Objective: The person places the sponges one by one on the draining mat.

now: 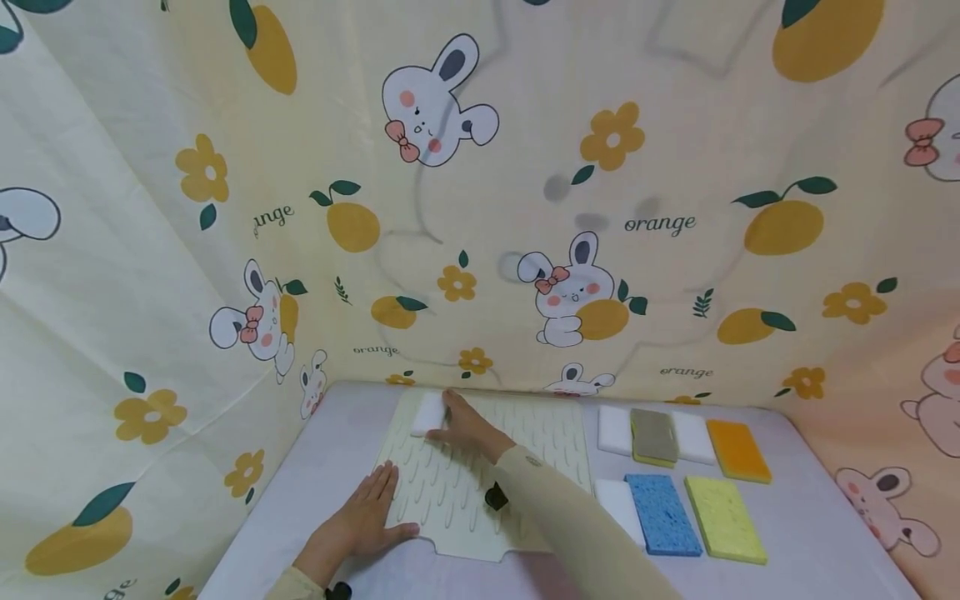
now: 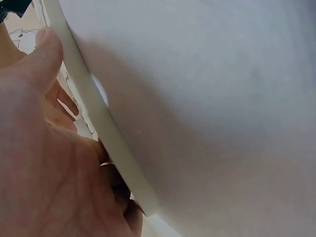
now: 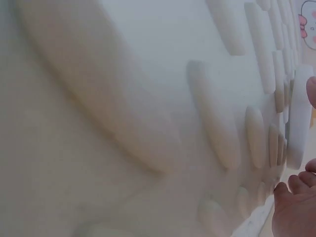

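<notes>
A cream drying mat with raised oblong ridges lies flat, and its side edge crosses the left wrist view. My right hand grips a white sponge block at the mat's far left corner. In the right wrist view, this white sponge rises above the ridges, with my thumb against it. My left hand rests at the mat's left edge, fingers straight and thumb spread toward the near edge. Its palm fills the lower left of the left wrist view.
Right of the mat are a white sponge, a grey-topped sponge, another white sponge and an orange sponge. Nearer lie a white sponge, a blue sponge and a yellow sponge. A printed curtain stands behind.
</notes>
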Demonstrator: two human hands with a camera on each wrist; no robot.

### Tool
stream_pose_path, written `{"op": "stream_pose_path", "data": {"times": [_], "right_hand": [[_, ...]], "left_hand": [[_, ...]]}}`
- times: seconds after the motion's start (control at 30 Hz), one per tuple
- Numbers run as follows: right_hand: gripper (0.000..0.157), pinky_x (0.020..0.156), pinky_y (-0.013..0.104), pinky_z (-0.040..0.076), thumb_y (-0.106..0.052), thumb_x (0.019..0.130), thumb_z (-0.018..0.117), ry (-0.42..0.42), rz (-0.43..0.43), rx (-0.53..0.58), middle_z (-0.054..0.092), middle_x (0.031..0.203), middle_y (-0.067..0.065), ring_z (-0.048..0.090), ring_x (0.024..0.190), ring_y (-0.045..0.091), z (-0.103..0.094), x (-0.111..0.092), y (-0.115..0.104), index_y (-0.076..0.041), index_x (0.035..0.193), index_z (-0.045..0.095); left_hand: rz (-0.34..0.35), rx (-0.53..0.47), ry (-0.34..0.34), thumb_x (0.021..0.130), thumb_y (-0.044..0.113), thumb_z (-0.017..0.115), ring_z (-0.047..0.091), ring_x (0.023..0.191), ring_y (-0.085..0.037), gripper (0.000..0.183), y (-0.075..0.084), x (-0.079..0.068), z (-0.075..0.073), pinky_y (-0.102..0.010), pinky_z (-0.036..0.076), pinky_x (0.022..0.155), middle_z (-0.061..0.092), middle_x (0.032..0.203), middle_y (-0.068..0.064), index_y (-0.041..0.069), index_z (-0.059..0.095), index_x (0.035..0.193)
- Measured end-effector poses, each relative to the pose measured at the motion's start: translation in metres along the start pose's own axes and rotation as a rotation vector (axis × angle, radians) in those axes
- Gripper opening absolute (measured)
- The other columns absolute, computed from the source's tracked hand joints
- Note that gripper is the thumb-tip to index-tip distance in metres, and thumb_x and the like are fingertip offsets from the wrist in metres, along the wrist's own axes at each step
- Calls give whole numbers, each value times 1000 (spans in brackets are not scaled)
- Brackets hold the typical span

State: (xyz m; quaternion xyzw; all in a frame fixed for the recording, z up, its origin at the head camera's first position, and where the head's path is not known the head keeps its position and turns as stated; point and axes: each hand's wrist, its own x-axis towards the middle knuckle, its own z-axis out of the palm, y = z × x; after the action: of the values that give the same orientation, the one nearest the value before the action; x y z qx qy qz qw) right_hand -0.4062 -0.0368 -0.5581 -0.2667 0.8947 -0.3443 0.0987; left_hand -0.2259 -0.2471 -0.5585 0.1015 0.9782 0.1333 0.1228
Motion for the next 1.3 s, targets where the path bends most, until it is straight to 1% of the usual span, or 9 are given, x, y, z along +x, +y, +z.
{"op": "stream_pose_path", "data": {"times": [0.17,0.27,0.43,0.53,0.73,0.97,1.1,1.17,1.3], "right_hand": [[100,133,49,23,-38,102,76,-13,-72,-35,16,176,26,20,164,38,-3,-6,7,7,168,16],[100,134,48,22,-41,103,74,-24,-78,-73,14,177,24,16,165,35,-7,-12,12,5,169,15],[100,134,48,22,-42,102,76,-24,-91,-82,16,178,21,18,165,34,-16,-25,14,2,170,17],[101,133,50,22,-42,101,77,-20,-107,-61,16,178,22,18,165,37,-22,-34,13,2,170,17],[102,133,52,22,-40,101,78,-35,-113,-19,16,178,18,19,165,36,-30,-52,11,-2,171,15],[98,132,54,25,-40,101,77,-28,-94,2,22,177,15,23,163,36,-43,-76,12,-8,172,18],[97,131,57,26,-40,102,76,-21,-87,23,24,177,16,24,163,38,-53,-93,13,-9,173,18],[97,130,58,27,-41,102,76,-15,-95,30,24,176,18,24,162,39,-56,-100,15,-7,172,18],[97,130,60,27,-42,101,77,2,-98,32,26,175,19,25,162,40,-63,-115,20,-6,172,20]], "left_hand": [[-10,1,-3,93,72,69,18,163,-44,116,0,0,-1,-58,22,132,21,174,-29,-9,27,165],[-15,4,-9,93,73,68,18,164,-44,117,0,1,0,-58,22,132,21,175,-28,-8,26,166],[-9,11,-8,94,73,68,18,163,-44,116,-1,1,1,-58,22,132,21,175,-28,-9,26,165],[-6,8,-1,94,72,68,18,163,-44,115,-1,1,1,-58,21,132,20,175,-29,-9,26,165],[4,3,9,95,71,67,18,163,-45,115,0,-1,0,-58,22,132,20,174,-30,-10,26,165],[17,-22,18,95,70,68,18,162,-47,115,1,0,1,-59,21,132,20,174,-32,-11,26,164],[49,-38,51,93,77,65,18,162,-48,120,-7,5,12,-60,20,132,20,173,-32,-12,27,164],[52,-32,58,93,76,64,18,162,-48,119,-8,5,13,-59,20,132,21,173,-32,-12,27,164],[29,-13,43,96,71,67,18,162,-47,115,0,-1,6,-58,21,132,21,173,-32,-12,26,164]]}}
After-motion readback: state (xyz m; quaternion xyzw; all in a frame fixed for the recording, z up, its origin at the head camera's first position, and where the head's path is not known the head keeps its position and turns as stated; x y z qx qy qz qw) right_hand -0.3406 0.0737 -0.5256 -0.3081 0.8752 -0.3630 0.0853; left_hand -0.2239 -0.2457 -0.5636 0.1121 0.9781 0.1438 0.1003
